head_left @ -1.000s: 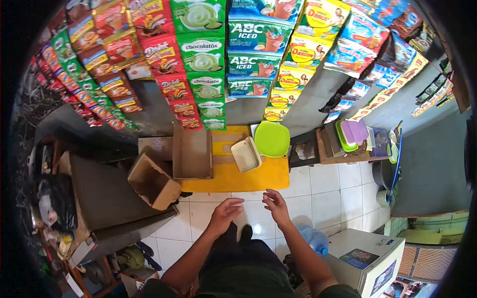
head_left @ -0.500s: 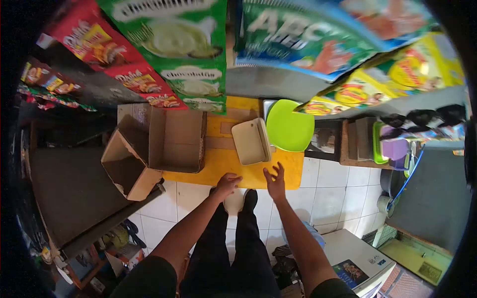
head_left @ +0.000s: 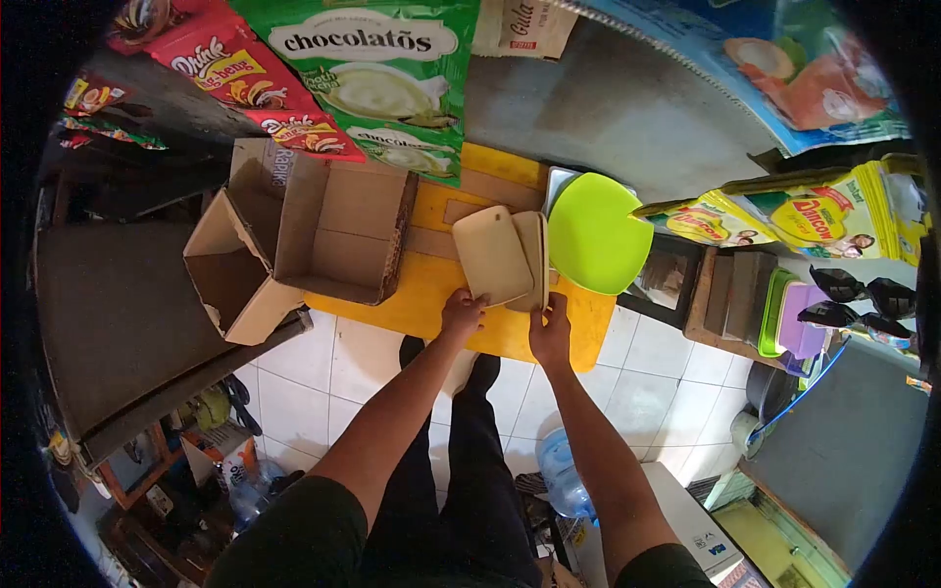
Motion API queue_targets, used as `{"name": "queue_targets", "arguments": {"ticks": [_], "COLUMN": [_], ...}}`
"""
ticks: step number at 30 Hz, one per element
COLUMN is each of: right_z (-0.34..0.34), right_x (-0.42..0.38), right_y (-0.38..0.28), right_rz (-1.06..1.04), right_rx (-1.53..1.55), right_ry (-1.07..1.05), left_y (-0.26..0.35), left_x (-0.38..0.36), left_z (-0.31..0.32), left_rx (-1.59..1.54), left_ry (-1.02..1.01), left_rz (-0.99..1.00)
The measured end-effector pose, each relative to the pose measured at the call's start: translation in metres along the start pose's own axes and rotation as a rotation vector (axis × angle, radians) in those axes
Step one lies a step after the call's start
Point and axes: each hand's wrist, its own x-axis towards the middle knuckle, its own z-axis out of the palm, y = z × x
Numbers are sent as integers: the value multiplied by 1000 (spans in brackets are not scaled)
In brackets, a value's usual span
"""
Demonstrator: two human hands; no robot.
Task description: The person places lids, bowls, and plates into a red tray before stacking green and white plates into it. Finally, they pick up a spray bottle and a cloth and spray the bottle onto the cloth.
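My left hand [head_left: 463,315] pinches the lower edge of a flat beige rectangular piece [head_left: 492,253] that looks like a plastic lid. My right hand [head_left: 551,335] has its fingers closed on the lower end of a second beige piece [head_left: 535,257], a shallow container partly covered by the first. The two pieces overlap at an angle above a yellow tabletop [head_left: 431,312]. A lime-green plate-like item [head_left: 600,235] lies just right of them, and it sits apart from both hands.
Cardboard boxes [head_left: 345,230] stand left on the yellow table. Chocolatos sachets [head_left: 377,93] and yellow sachets [head_left: 814,214] hang overhead. At right are stacked plastic containers [head_left: 799,318]. A blue water jug [head_left: 566,470] stands on the white tiled floor [head_left: 368,382].
Both hands have moved forward from empty air and taken hold of the beige pieces. The beige container now shows as two overlapping parts. The view has shifted slightly.
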Motion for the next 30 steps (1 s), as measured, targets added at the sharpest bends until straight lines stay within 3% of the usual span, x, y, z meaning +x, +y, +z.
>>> {"name": "queue_targets", "arguments": {"ticks": [1, 3, 10, 12, 13, 14, 15, 18, 21, 26, 30], "right_z": [-4, -15, -29, -27, -29, -30, -31, -24, -22, -22, -17], "right_x": [-2, -8, -52, -65, -71, -75, -80, -91, -98, -92, -87], "right_y": [-5, -14, 14, 27, 26, 24, 25, 32, 18, 1, 4], "right_rz": [-2, 193, 121, 269, 270, 415, 560, 520, 607, 683, 583], "right_rx": [6, 6, 93, 278, 276, 347, 416, 506, 575, 937, 951], "right_ry": [1, -52, 7, -88, -91, -140, -190, -207, -191, -12, 9], "left_y": [2, 5, -32, -35, -32, -28, -30, -27, -19, -25, -18], "left_x": [-4, -18, -67, -77, -87, -94, -97, -104, -107, -111, -130], "left_z": [-3, -13, -60, -59, -54, -48, -42, -26, -15, -6, 5], "left_rx": [-81, -161, -386, -497, -529, -561, -565, -416, -288, -250, -182], "left_ry": [-15, -28, -243, -313, -275, -237, -237, -112, -29, -154, -226], "left_rz": [-33, -64, 55, 59, 27, -4, -4, 62, 26, 128, 195]}}
